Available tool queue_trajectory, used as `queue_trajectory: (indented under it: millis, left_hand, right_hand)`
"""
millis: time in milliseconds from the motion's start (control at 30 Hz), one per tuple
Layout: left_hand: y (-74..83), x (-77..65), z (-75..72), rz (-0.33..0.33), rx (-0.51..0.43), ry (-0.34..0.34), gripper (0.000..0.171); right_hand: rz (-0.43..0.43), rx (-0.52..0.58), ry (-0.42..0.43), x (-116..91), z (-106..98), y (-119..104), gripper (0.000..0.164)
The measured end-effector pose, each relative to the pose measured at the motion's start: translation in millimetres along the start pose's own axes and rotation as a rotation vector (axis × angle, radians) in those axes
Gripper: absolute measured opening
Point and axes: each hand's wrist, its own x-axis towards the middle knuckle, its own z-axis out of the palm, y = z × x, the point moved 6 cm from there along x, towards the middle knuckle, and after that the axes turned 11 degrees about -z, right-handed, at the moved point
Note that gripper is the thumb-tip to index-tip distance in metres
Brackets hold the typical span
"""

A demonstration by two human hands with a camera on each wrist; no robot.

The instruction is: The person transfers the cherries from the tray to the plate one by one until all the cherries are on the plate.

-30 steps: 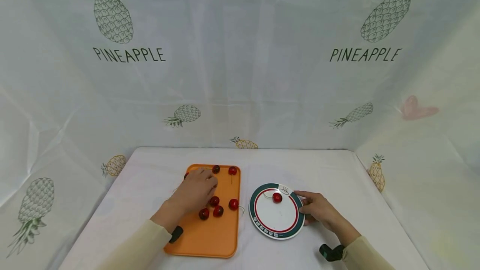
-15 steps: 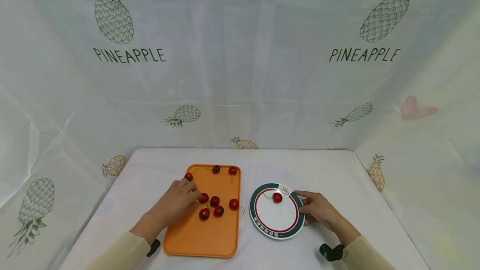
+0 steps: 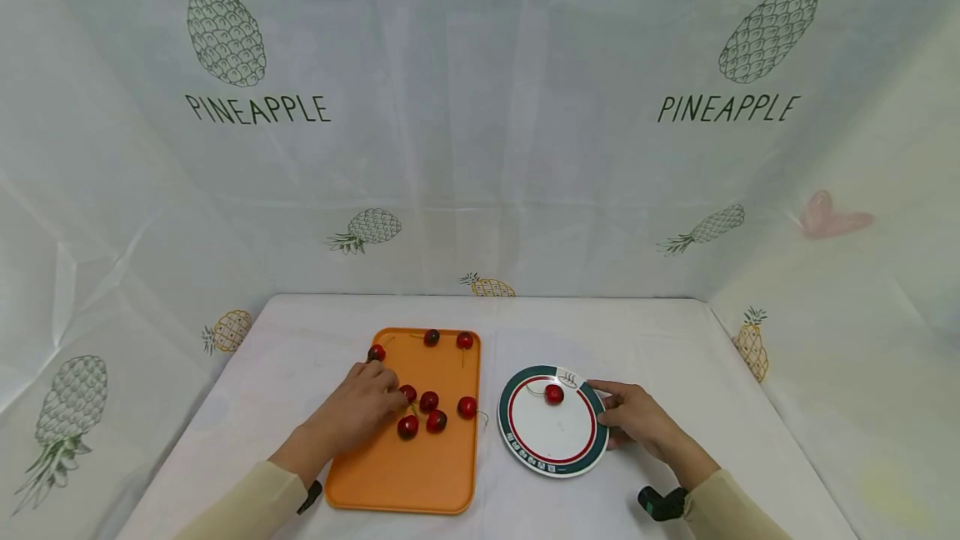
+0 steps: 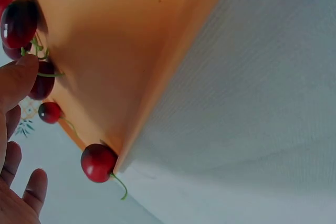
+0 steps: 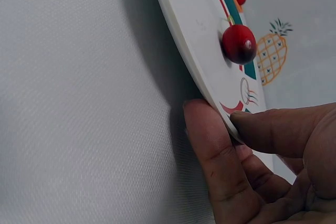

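Note:
My left hand reaches over the left side of an orange tray, its thumb touching or very close to a dark red cherry and the green stems beside it. The other fingers lie apart from the thumb in the left wrist view. More cherries cluster just right of the fingertips. With my right hand I grip the rim of a round plate, thumb on top and fingers beneath. One red cherry with a stem lies on that plate.
Other cherries lie near the tray's far edge and right edge. The white-covered table runs back to a pineapple-print curtain.
My left hand has drawn back leftward from over the tray's middle, uncovering cherries there, then shifted only slightly. My right hand and the plate stay in place.

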Motion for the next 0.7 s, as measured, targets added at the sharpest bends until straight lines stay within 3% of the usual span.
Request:
queue_trajectory:
  millis: [133,300,500,700]
  left_hand:
    - [-0.5,1.5,3.6,-0.029,0.000,-0.037,0.016]
    - [-2.3,2.2,2.9,-0.044,-0.027,-0.020,0.014]
    - [-10.3,-0.2,8.4,-0.068,-0.045,0.022,0.013]
    - [-11.8,-1.6,6.2,-0.021,-0.031,0.094,0.014]
  right_hand:
    - [0.004,0.001,0.003,-0.2,0.2,-1.3,0.065]
    - [0.007,0.006,0.007,-0.4,-0.1,-1.8,0.065]
    - [0.011,0.013,0.005,0.7,0.2,0.1,0.065]
    - [0.014,0.013,0.006,1.0,-0.1,2.5,0.065]
